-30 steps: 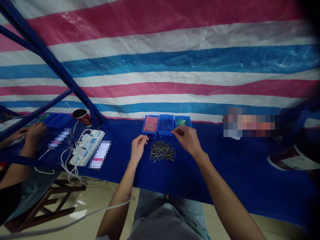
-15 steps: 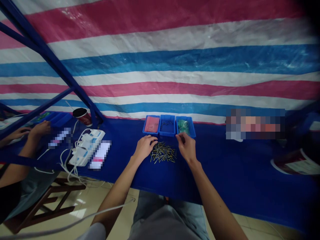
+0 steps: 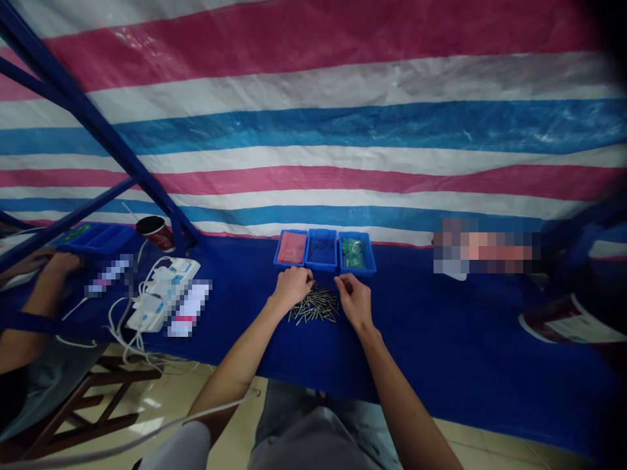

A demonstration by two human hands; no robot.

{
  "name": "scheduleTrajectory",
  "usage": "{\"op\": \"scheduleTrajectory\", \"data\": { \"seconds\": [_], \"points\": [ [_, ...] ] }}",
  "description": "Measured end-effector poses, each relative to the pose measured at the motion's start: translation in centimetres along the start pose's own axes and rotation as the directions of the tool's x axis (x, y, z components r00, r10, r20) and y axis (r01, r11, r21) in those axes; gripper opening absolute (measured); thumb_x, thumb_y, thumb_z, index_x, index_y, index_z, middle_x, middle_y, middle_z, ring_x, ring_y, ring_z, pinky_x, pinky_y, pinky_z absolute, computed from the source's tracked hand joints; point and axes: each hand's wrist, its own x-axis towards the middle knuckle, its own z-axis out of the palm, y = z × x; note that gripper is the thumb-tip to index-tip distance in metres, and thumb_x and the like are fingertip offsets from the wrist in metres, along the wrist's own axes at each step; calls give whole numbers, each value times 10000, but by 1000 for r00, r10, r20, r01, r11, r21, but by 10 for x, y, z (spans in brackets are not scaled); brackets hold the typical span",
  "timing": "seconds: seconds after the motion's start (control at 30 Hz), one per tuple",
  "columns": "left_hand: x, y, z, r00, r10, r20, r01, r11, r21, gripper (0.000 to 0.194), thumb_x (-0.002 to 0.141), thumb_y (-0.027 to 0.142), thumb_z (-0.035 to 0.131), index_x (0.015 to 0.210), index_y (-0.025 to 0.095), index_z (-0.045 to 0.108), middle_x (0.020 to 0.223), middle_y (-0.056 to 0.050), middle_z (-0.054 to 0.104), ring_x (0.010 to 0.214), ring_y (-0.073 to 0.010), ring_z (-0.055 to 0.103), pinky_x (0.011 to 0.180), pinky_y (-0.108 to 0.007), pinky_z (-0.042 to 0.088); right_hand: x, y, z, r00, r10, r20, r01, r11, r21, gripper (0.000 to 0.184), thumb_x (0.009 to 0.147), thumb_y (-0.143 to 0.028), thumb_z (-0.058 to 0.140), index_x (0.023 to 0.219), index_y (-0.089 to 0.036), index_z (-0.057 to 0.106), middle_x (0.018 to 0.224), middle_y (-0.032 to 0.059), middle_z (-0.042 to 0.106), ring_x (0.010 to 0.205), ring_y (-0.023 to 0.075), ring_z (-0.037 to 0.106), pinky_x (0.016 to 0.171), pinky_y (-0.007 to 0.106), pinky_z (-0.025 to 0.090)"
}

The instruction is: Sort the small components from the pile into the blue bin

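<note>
- Two bare hands over one loose pile of thin metal pins, on blue cloth table cover, just in front of trays.
- L hand: curled, knuckles up, touching pile's upper-left edge; fingertips hidden, grip can't be told.
- R hand: thumb & index pressed together in pinch at pile's upper-right edge; pin btwn them too small to confirm.
- Pins: lying flat, criss-crossed, long axes in all directions, no common heading; pile spreads wider L-R than front-back.
- 3 blue plastic trays in row behind pile: red-pink packet in 1st, few dark pins in 2nd, green item in 3rd.
- Nearby: white power strip w/ cables to L; paper cup farther back.
- Co-worker's hand at far L, beside separate blue tray.
- Risks: crossed pins could drag neighbours or scatter if pulled; thin pin could slip from pinch; white cable over L sleeve could snag arm.
</note>
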Motion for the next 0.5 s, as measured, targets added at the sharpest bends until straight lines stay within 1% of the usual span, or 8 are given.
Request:
{"op": "scheduleTrajectory", "data": {
  "seconds": [0.13,0.27,0.33,0.4,0.5],
  "points": [
    [1,0,4,999,15,-42,-16,1000,-14,145,874,324,643,940,277,763,917,-71,759,883,-250,703,789,-325,495,0,-1,-2,1000,28,-11,-28,999,30,384,951,-514,516,810,-181,645,607,-16,578,543,140,501,565,255,385],
    [-2,-2,4,982,72,-173,-86,993,-77,100,861,293,658,857,256,751,802,-63,744,782,-247,694,720,-310,478,-2,-4,-5,999,42,-3,-42,997,59,363,955,-497,525,813,-183,639,602,-30,540,544,135,477,563,256,376],
    [-5,-2,-2,965,93,-245,-130,981,-141,83,860,274,662,839,252,739,759,-46,733,752,-229,684,697,-289,465,-4,-6,-6,999,39,4,-39,996,84,350,957,-488,531,822,-183,638,606,-34,529,549,133,469,564,254,374],
    [-9,-2,-12,950,94,-299,-163,963,-214,76,863,261,661,837,246,731,744,-31,727,738,-210,673,686,-273,457,-6,-8,-6,999,29,14,-30,994,109,338,957,-479,537,827,-183,638,611,-35,524,551,131,462,564,252,372],
    [-15,0,-28,930,82,-359,-210,919,-334,77,860,254,658,830,222,721,745,-22,723,704,-183,654,676,-266,455,-8,-12,-6,999,12,32,-16,991,129,331,962,-466,533,823,-183,633,617,-35,525,551,130,456,567,252,373]
  ]
}}
